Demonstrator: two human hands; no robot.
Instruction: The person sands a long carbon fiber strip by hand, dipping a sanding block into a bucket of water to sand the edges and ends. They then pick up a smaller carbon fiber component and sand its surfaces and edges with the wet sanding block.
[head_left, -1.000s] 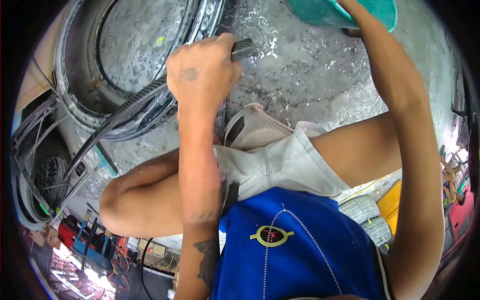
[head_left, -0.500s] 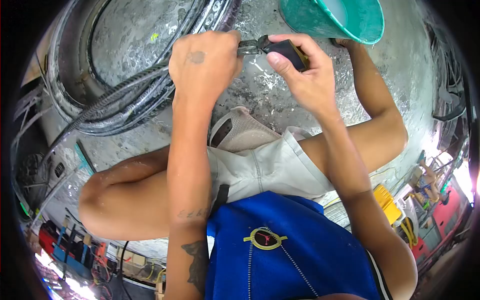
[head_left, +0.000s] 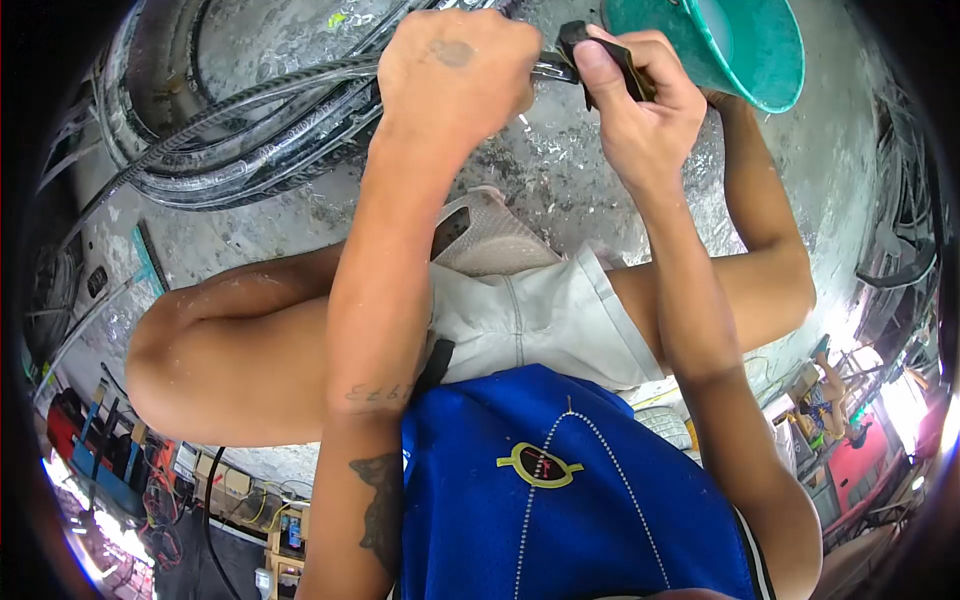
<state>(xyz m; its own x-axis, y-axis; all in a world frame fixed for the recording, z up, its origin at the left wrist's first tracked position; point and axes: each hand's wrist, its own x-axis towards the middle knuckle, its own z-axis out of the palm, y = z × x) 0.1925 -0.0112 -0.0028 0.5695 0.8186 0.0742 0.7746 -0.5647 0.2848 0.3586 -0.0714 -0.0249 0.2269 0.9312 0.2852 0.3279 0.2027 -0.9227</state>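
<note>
My left hand [head_left: 455, 75] is clenched around the end of a black ribbed tyre strip [head_left: 260, 90] that runs left toward the bicycle tyre [head_left: 200, 170] lying on the wet concrete. Close beside it, my right hand [head_left: 640, 110] grips a small dark block [head_left: 610, 55], perhaps a patch or rubbing pad, between thumb and fingers. The block meets the strip's end between the two fists. A teal plastic bucket [head_left: 750, 50] stands just beyond my right hand.
Wet grey concrete floor [head_left: 560, 180] lies below my hands. My bent knees and a grey shoe [head_left: 480, 240] sit under my arms. More tyres [head_left: 60, 290] and tool racks [head_left: 90, 440] are at the left; shop clutter [head_left: 850, 420] is at the right.
My right hand came down from the bucket with the dark block and joined my left hand at the strip's end. Both hands have since shifted up in the view.
</note>
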